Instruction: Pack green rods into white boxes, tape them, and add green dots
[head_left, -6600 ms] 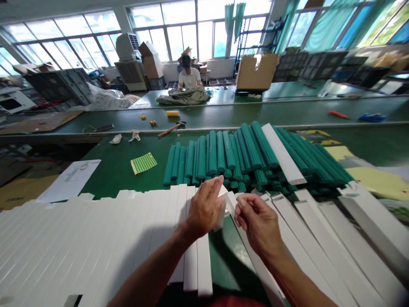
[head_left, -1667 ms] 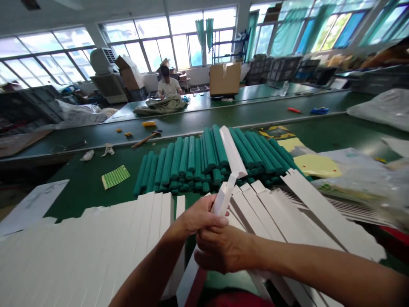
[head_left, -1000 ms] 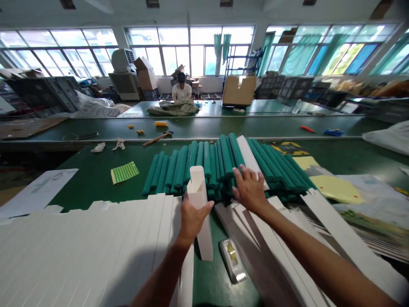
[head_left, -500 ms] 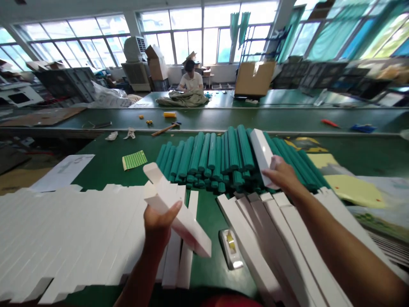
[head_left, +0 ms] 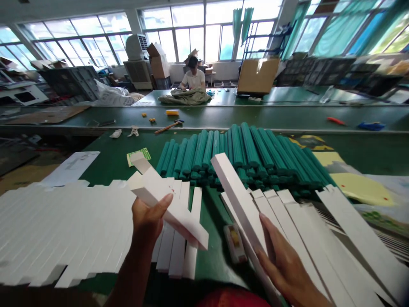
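My left hand (head_left: 150, 215) is closed around a slim white carton (head_left: 174, 211), its end flap raised at the upper left. A second long white box (head_left: 238, 198) stands tilted in my right hand (head_left: 281, 260), fingers and thumb gripping its lower part. Behind the hands lies a pile of green ribbed rolls (head_left: 204, 151). Flat white cartons (head_left: 306, 238) fan out under my right hand, and several narrow white boxes (head_left: 175, 238) lie below my left. Between them sits a small pale case with a yellow part (head_left: 235, 243), partly covered.
Rows of white boxes (head_left: 64, 230) cover the table's left side. A green dotted sticker sheet (head_left: 140, 155), a paper sheet (head_left: 76, 166) and yellow sheets (head_left: 361, 187) lie around. Farther off are a hammer (head_left: 169, 126) and a seated person (head_left: 193, 79).
My right hand has come back toward me from the green rolls, swinging its white box to a steeper tilt left of where it was. My left hand has shifted slightly left with its carton.
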